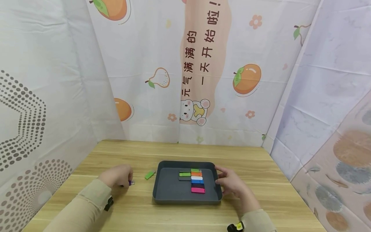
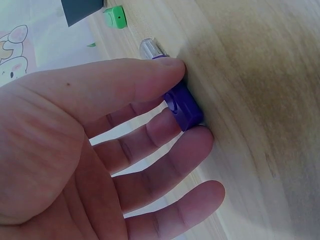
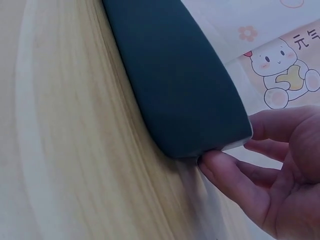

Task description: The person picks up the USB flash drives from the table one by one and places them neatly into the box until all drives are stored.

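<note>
My left hand [image 1: 119, 175], low over the table left of the tray, pinches a purple USB stick [image 2: 189, 109] between thumb and fingertips. The stick's shiny, rounded end [image 2: 151, 48] pokes out past the thumb. My right hand [image 1: 230, 182] grips the right end of the dark grey tray [image 1: 171, 190], thumb and fingers about its rim. Inside the tray, several USB sticks lie in a column, among them orange [image 1: 196, 174], white [image 1: 196, 178], blue [image 1: 197, 181] and pink [image 1: 198, 190] ones. A green stick [image 1: 185, 174] and dark ones lie left of that column.
Between my left hand and the tray, a loose green USB stick [image 1: 149, 175] lies on the wooden table [image 1: 127, 216]. A printed curtain [image 1: 145, 112] hangs behind the table, with more sheets at both sides.
</note>
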Available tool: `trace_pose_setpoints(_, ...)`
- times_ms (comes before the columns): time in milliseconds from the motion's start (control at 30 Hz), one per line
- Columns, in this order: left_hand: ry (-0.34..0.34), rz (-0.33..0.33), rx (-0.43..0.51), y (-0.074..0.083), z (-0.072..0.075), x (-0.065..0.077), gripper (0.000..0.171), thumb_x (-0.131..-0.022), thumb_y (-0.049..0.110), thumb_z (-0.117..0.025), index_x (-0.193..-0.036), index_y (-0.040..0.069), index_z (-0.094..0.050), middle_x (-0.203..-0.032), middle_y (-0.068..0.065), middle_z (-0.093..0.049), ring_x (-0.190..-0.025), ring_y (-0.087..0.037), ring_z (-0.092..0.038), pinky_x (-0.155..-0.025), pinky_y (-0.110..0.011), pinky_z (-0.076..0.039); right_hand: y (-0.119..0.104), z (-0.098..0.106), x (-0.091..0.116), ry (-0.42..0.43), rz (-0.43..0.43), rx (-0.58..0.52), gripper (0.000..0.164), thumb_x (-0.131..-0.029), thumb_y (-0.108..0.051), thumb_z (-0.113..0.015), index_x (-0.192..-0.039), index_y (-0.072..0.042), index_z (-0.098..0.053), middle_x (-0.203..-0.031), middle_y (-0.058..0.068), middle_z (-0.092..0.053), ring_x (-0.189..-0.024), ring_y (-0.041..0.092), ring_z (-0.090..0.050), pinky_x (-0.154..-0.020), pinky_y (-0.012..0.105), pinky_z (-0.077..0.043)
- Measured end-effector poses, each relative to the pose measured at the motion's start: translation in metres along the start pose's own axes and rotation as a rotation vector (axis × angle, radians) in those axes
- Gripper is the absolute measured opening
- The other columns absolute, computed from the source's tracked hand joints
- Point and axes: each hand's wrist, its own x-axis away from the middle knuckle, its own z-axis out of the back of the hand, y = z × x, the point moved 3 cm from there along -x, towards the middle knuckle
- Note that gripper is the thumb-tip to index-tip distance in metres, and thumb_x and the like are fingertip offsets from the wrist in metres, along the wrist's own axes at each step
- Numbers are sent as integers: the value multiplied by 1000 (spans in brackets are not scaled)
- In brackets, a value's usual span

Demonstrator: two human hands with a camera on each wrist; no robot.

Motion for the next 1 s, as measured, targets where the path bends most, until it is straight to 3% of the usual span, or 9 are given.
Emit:
trace_pose_setpoints(600,23,-10,22,0,2,3,26,-65,-11,-71,-71,11,-59,-70,0,-56,-60,-16,-51,-49,-27,-39,0,2,-1,-27,10,20,70,-88,9,-59,-155,-3,-40,-130,29,-55,-95,34,-64,-60,52,-61)
trace_pose_setpoints(1000,12,-11,-20,7,3,5,28,-69,-12,-76,-72,11,-59,-73,-1,-56,-67,-19,-53,-56,-31,-44,-2,2,0,-46,19,21,69,-89,8,-59,-155,-2,-40,-131,31,-54,-95,34,-66,-60,52,-61)
